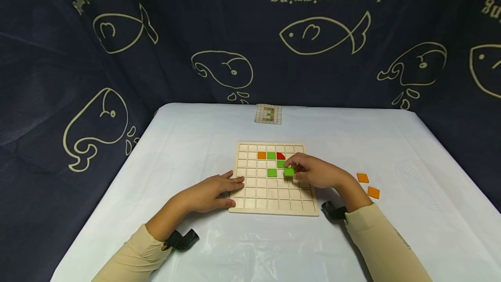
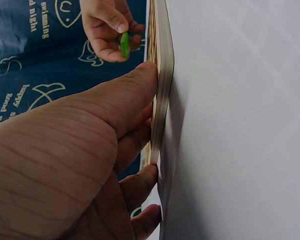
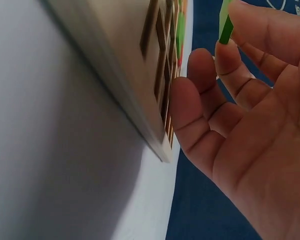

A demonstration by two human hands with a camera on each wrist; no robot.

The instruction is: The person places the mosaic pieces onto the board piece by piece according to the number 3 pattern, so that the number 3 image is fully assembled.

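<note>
- Head view: the right hand [image 1: 317, 171] pinches a green tile [image 1: 288, 172] over the right half of the board [image 1: 272, 204], near three other green ones already in cells; the step in hand looks like seating it.
- The left hand [image 1: 209, 193] lies along the board's left edge, fingers spread and holding nothing; light pressure there should stop the board sliding on the worktop [image 1: 156, 160].
- The tile sits across the grid lines from this angle, so square it to a single cell before lowering. A red tile [image 1: 280, 156] and an orange tile [image 1: 262, 155] lie in the row nearest the card [image 1: 268, 114]; a brushing knuckle could shift neighbours.
- The card's pattern is small here; checking the cell against it first seems wise. Two loose orange tiles [image 1: 362, 178] lie on the worktop, beside the right forearm.
- Left wrist view: the green tile is held on edge, apart from the board, so it needs levelling as it comes down.
- Right wrist view: thumb and a finger grip the tile, the other fingers loosely bent; lifting those clear and releasing gently should leave it flat.
</note>
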